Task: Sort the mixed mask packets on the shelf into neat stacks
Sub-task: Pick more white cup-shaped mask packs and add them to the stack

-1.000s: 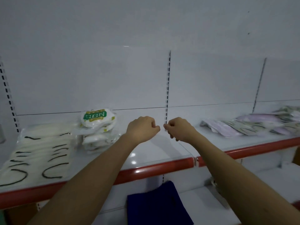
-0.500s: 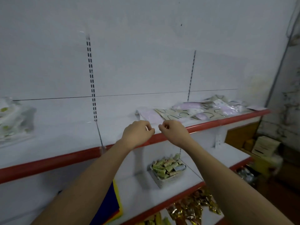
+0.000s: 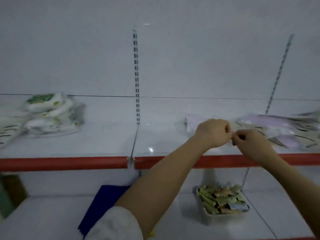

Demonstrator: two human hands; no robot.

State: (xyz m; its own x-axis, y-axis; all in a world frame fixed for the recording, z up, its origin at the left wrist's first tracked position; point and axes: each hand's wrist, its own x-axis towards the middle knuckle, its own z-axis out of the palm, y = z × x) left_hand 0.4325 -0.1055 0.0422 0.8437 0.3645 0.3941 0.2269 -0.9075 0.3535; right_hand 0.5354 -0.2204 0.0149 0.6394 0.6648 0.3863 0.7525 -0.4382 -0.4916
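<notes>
My left hand (image 3: 213, 134) and my right hand (image 3: 251, 141) hover over the right half of the white shelf (image 3: 107, 141), fingers curled and fingertips meeting. No packet shows plainly between them. Just behind them lies a mixed, blurred pile of lilac and patterned mask packets (image 3: 277, 130), with one pale packet (image 3: 189, 123) behind my left hand. On the left stands a stack of white packets with green labels (image 3: 52, 115). Flat packets with black ear loops (image 3: 8, 134) lie at the far left edge.
The shelf has a red front strip (image 3: 69, 162) and a slotted upright (image 3: 136, 75) at its back. On the lower shelf sit a dark blue flat item (image 3: 103, 203) and a small basket of green and yellow sachets (image 3: 223, 201).
The view swung right, then partly back left, so the green-label stack is in sight again. Both hands stayed curled and close together, now nearer the mixed pile.
</notes>
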